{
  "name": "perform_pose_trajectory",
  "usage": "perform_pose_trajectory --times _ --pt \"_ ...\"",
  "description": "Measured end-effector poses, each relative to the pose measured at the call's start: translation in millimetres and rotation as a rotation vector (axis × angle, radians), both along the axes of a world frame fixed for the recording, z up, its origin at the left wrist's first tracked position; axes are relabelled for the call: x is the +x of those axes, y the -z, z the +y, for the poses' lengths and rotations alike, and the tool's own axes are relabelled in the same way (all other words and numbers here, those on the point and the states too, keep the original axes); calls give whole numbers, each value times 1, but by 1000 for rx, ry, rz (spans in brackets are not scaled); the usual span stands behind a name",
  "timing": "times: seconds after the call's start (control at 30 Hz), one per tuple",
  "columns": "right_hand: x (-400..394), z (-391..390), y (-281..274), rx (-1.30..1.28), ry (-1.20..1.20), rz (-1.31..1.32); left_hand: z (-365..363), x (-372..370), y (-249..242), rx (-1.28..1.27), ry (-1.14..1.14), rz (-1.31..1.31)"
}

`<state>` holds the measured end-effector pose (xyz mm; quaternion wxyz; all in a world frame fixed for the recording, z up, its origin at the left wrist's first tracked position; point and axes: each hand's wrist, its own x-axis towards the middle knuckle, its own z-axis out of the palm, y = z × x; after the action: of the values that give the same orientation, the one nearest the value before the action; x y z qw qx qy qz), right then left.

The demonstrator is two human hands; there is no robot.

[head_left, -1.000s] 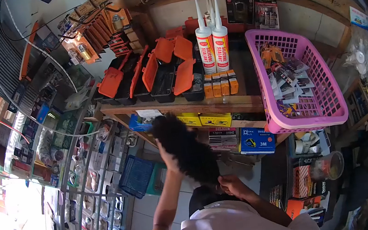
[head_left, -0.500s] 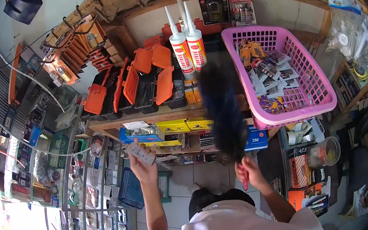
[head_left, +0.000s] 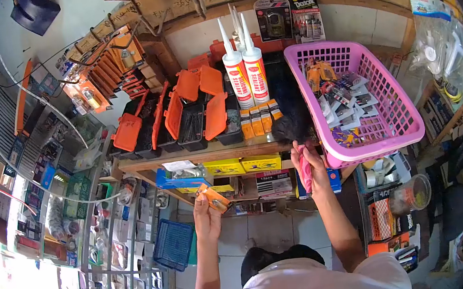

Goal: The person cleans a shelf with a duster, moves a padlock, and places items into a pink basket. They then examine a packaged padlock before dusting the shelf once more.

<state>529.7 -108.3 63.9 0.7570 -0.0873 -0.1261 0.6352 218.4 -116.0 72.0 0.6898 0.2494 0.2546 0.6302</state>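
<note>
My left hand (head_left: 208, 222) pinches a small orange blister card (head_left: 213, 199) by its edge, in front of the lower shelf. What is packed on the card is too small to make out. In my right hand (head_left: 316, 173) is the pink handle of a black duster (head_left: 289, 119), fingers wrapped round it. The duster's dark head rests in the gap between several small orange boxes (head_left: 260, 119) and the pink basket (head_left: 375, 149). Two silicone sealant tubes (head_left: 247, 78) stand upright behind those boxes.
Black cases with orange lids (head_left: 190, 120) line the wooden shelf (head_left: 209, 152) on the left. Orange padlock cards (head_left: 111, 72) hang at the upper left. Below are yellow boxes (head_left: 240, 165), a blue crate (head_left: 173, 244) and a glass-fronted rack. A clear jar (head_left: 410, 194) stands at right.
The card in my left hand has turned from its grey-white side to its orange side and moved right. The duster has swung down onto the shelf beside the pink basket. The view has shifted slightly.
</note>
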Motion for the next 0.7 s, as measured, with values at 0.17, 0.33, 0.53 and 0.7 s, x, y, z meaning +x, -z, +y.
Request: perform_pose_trajectory --times 0.17,0.33,0.53,0.7 --pt "-7 -5 15 -28 -98 315 3 -17 -6 0 7 28" --pt "-21 -23 31 -8 -166 314 9 -25 -26 -21 37 49" --pt "-98 -48 75 -245 -366 -32 35 -39 -23 48 126 160" --pt "-158 -23 -8 87 -485 -882 55 -37 -70 120 167 395"
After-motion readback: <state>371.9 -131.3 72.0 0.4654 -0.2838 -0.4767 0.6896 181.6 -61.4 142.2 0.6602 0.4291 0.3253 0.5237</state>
